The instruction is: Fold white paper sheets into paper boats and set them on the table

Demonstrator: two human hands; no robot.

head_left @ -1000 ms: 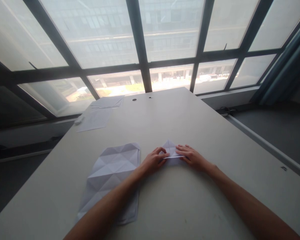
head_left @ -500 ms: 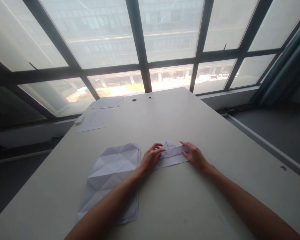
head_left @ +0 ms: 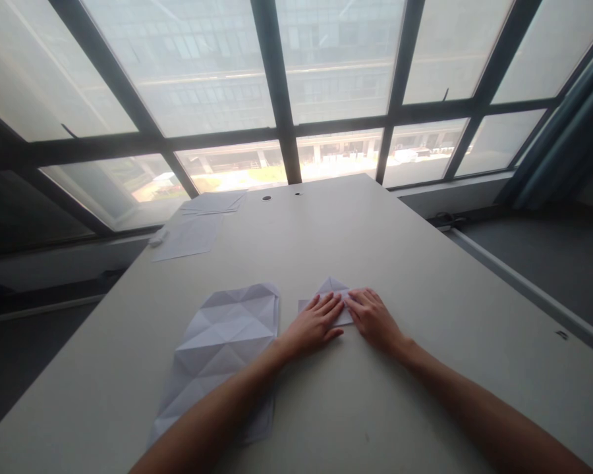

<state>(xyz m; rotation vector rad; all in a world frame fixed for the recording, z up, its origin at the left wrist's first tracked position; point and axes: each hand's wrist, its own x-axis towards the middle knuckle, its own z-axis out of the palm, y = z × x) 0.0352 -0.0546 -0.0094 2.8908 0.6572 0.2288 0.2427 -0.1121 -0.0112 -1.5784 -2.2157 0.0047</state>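
A small folded piece of white paper lies on the table in front of me, with a pointed peak at its far side. My left hand rests flat across its middle, fingers stretched out and thumb extended to the right. My right hand is closed over the paper's right end, fingers bent together with their tips close to the left fingertips. Both hands cover much of the paper, so its lower folds are largely hidden. Left of it lies a stack of larger creased white sheets, partly under my left forearm.
The white table reaches toward large windows. Flat paper sheets lie at its far left, beside a small white object. A round hole shows near the far edge. A dark curtain hangs at the right.
The strip across the paper is now pressed down under my hands. My left hand has flattened onto the middle, and my right hand has shifted left toward it.
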